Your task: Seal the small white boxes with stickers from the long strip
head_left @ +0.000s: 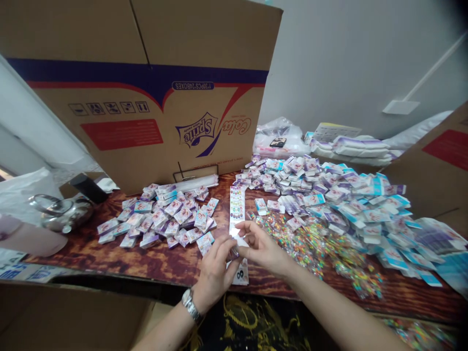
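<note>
My left hand (218, 262), with a metal watch on its wrist, is closed around a small printed carton (240, 241), mostly hidden by the fingers. A white end of the carton shows between both hands. Fingers of my right hand (263, 246) are pinched at that white end. Beneath the hands lies a long strip of round stickers (237, 204) on the dark red wood-grain table (164, 261). To the left is a heap of small closed cartons (164, 214). Right of the hands spread many clear packets of colourful candies (303, 241).
A large pile of flat or part-folded cartons (351, 195) covers the table's right side. Behind stands a big upside-down cardboard box (127, 126). A metal kettle (66, 214), a black cylinder (88, 187) and a pinkish container (31, 239) sit at left. Another cardboard box (431, 175) edges the right.
</note>
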`<state>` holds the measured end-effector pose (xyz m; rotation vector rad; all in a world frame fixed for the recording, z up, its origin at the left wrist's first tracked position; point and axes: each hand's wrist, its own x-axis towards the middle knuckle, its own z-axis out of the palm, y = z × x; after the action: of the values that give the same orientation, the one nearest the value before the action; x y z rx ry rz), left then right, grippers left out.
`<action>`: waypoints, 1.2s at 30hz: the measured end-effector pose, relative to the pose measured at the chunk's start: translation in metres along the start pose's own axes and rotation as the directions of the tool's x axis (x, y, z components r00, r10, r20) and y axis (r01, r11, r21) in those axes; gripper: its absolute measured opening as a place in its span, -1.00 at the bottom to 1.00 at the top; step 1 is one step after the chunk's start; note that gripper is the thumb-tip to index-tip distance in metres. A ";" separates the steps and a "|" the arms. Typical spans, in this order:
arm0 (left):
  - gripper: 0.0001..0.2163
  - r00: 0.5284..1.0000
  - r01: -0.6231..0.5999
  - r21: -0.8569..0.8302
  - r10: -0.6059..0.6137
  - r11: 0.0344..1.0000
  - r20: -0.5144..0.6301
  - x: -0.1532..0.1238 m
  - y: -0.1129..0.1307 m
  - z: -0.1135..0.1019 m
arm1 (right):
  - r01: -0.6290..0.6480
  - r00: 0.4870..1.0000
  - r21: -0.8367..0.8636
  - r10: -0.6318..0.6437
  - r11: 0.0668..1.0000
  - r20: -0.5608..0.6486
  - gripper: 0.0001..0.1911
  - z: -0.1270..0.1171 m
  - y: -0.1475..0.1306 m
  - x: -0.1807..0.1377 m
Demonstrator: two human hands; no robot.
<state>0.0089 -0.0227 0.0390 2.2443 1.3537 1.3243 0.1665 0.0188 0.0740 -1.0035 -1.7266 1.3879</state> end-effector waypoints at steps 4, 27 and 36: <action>-0.71 0.997 -0.041 0.035 0.043 0.999 -0.060 -0.002 -0.001 0.001 | -0.057 0.994 0.228 0.076 0.972 -0.073 -0.49 0.006 0.005 -0.002; -0.60 0.998 -0.006 0.226 0.021 0.974 -0.066 -0.007 -0.007 0.009 | 0.193 0.944 -0.317 -0.263 0.929 -0.198 -0.85 0.023 -0.006 -0.018; -0.55 0.999 0.028 0.249 -0.017 0.968 -0.043 -0.010 -0.007 0.012 | 0.057 0.943 -0.252 -0.135 0.966 -0.304 -0.89 0.025 -0.004 -0.012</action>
<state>0.0120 -0.0235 0.0221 2.3621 1.6384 1.2599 0.1494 -0.0033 0.0729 -1.1845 -1.6956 0.9082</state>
